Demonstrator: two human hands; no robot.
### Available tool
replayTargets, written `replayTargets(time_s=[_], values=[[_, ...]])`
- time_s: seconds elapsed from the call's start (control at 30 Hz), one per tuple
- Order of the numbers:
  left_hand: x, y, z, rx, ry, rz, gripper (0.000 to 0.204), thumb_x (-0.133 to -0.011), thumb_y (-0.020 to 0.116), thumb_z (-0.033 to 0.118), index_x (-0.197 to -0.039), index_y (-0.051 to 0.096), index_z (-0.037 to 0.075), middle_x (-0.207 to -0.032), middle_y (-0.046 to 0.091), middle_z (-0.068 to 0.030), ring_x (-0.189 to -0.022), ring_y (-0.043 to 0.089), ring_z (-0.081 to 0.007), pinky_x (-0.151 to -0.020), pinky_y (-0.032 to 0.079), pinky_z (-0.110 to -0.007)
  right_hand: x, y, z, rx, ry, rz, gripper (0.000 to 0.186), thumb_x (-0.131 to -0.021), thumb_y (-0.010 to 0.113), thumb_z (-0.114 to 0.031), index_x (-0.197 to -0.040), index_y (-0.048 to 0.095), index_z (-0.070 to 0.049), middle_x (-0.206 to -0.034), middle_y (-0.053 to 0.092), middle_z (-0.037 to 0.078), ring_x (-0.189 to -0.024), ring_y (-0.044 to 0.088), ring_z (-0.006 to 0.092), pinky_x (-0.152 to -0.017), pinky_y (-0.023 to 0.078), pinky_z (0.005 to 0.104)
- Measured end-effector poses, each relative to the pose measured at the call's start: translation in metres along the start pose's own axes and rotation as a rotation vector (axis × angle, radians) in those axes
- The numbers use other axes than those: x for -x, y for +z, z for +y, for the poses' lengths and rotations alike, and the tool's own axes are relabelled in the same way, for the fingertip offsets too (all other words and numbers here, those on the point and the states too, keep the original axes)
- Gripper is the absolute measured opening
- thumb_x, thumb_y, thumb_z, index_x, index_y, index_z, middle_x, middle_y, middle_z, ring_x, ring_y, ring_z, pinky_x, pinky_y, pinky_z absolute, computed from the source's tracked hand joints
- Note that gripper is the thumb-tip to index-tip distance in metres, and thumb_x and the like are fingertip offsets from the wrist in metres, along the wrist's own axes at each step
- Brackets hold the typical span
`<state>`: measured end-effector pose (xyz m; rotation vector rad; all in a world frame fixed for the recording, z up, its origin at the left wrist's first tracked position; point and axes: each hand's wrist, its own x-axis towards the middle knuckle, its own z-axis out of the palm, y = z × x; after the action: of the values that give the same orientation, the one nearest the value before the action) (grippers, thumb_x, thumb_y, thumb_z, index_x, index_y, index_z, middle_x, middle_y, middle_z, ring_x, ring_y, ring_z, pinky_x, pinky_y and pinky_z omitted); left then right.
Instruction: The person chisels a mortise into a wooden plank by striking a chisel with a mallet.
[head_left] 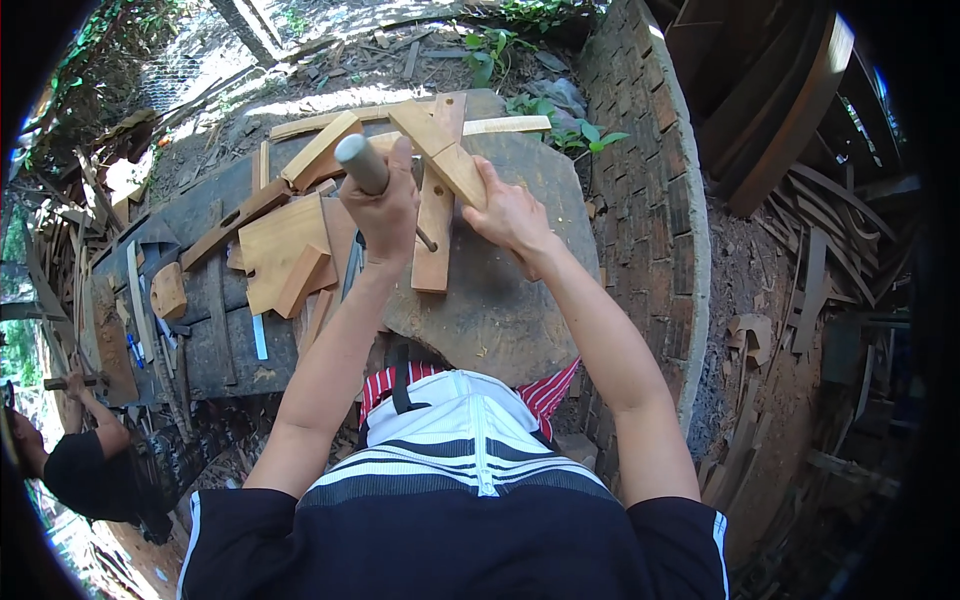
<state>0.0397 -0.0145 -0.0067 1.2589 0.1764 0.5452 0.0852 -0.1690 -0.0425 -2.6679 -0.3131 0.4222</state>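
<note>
My left hand (385,212) is closed around a thick grey cylindrical handle (360,162), its round end pointing up. The lower end of this tool is hidden by the hand. My right hand (510,212) grips the near end of a light wooden block (437,150), which slants away to the far left. A line runs across the block near its middle. Beneath it lies a long reddish board (433,265) with holes, its near end toward me. A thin dark rod (427,238) shows over the board beside my left wrist.
The worn wooden bench (510,310) carries several offcuts, including a flat notched board (283,250) and a small block (302,280). A brick wall (640,200) borders the right side. Another person (95,465) works at the far left. Curved wood pieces (835,230) are piled beyond the wall.
</note>
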Motion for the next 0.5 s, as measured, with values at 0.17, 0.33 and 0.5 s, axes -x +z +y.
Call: replayTargets(time_s=[0.17, 0.33, 0.5], values=[[-0.007, -0.01, 0.012, 0.22, -0.026, 0.29, 0.04, -0.094, 0.066, 0.025, -0.065, 0.041, 0.015, -0.048, 0.034, 0.0059, -0.037, 0.032, -0.005, -0.037, 0.026, -0.023, 0.001, 0.006, -0.004, -0.06, 0.028, 0.017, 0.079, -0.08, 0.062, -0.036, -0.148, 0.026, -0.02, -0.104, 0.067, 0.025, -0.099, 0.065, 0.0435, -0.089, 0.051, 0.0522], [-0.004, -0.016, 0.007, 0.232, -0.048, 0.091, 0.036, -0.092, 0.069, 0.023, -0.068, 0.045, 0.013, -0.051, 0.041, 0.007, -0.041, 0.036, -0.0019, -0.038, 0.027, -0.02, 0.006, 0.007, -0.012, -0.056, 0.052, 0.018, 0.08, -0.08, 0.062, -0.037, -0.148, 0.026, -0.017, -0.103, 0.067, 0.026, -0.099, 0.065, 0.0435, -0.088, 0.051, 0.0514], [-0.016, 0.009, 0.015, -0.102, -0.09, -0.835, 0.027, -0.092, 0.069, 0.019, -0.071, 0.053, 0.01, -0.055, 0.047, 0.0047, -0.044, 0.04, -0.0025, -0.04, 0.028, -0.022, 0.007, 0.015, -0.001, -0.125, 0.034, 0.089, 0.08, -0.08, 0.063, -0.038, -0.148, 0.027, -0.019, -0.104, 0.067, 0.026, -0.097, 0.066, 0.0435, -0.087, 0.052, 0.0513]])
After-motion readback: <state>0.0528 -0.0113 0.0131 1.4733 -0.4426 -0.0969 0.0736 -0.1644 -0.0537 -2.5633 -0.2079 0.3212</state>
